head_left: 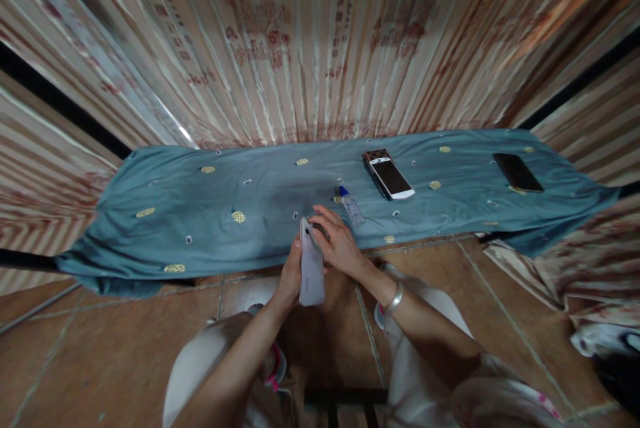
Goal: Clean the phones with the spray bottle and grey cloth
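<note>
My left hand (pixel 289 275) grips a pale, slim phone (pixel 311 268) by its left edge and holds it with its back toward me, over the near edge of a table covered with a blue-green cloth (pixel 200 208). My right hand (pixel 336 241) is curled over the phone's top right corner, fingers closed on it. A silver bangle sits on my right wrist. Just beyond my right hand a small clear bottle with a blue cap (pixel 351 206) lies on the cloth.
A white phone on a dark case (pixel 389 175) lies on the cloth right of centre, and a black phone (pixel 517 172) near the right end. Striped curtains hang behind. My knees and a tiled floor are below; bunched fabric (pixel 590 295) lies at right.
</note>
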The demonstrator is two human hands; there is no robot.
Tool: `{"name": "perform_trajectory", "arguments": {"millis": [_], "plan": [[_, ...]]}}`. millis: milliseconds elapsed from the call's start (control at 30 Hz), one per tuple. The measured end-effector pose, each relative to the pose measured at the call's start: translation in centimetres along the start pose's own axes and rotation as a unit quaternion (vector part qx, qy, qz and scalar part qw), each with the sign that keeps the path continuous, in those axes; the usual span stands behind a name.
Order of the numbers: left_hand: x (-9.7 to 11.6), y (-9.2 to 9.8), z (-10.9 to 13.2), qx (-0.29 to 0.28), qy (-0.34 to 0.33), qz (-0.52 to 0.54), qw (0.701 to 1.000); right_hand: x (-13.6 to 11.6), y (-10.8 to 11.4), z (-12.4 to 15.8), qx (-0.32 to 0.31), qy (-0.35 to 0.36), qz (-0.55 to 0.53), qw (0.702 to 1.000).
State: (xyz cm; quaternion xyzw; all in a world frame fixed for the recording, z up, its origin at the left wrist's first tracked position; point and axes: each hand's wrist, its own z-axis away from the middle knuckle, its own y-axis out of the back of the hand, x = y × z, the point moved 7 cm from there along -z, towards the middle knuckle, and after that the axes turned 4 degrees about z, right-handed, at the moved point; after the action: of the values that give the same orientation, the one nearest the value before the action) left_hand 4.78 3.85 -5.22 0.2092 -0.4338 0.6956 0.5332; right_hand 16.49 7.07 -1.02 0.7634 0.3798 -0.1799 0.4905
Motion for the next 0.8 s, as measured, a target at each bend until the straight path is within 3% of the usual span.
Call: {"name": "perform_trajectory", "arguments": {"millis": [367,567,800], "plan": [[1.1,1.2,1.1,0.023,-0.003,-0.01,1.0,1.0,-1.8,0.5,-0.027,-0.1,-0.117,0.988],[1.7,2.6,1.1,0.063,-0.004,-0.004,0.998,-0.8,-2.6,0.8,-0.027,-0.065,-0.103,0.992],[2.0,5.1,-0.3,0.069,-0.094,0.015,0.993,-2.7,-3.6,1.3,-0.057,-0.025,-0.081,0.995]]}}
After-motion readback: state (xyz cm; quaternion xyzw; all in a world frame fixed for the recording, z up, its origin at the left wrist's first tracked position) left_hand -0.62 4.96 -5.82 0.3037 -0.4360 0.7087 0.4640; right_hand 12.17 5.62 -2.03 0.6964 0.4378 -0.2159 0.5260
